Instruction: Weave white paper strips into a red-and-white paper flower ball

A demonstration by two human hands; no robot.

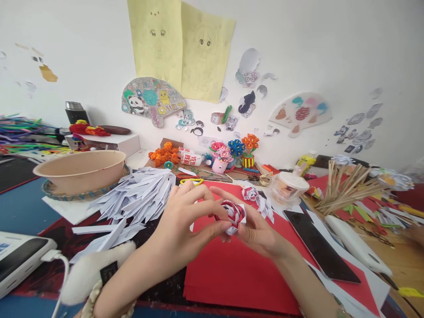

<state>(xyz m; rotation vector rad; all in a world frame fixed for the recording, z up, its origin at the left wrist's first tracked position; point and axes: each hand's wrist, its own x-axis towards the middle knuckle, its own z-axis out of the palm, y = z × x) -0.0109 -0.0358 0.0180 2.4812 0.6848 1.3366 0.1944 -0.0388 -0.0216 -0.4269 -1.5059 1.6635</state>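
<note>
Between my hands is a red-and-white paper rose (236, 213), raised over a stack of red paper (238, 274). My left hand (188, 212) pinches the rose's near left edge between thumb and forefinger. From the right, my right hand (260, 232) cups it, thumb at the front and fingers behind, partly hidden. Just beyond lies a second red-and-white paper rose (250, 193) with white paper pieces beside it. To the left spreads a heap of folded white paper strips (139, 194).
A pink basin (79, 170) stands at the left, behind a white power bank (23, 260) with a cable. A black phone (319, 245) lies at the right, near a bundle of wooden sticks (344, 187). Pots of craft flowers (228, 154) line the wall.
</note>
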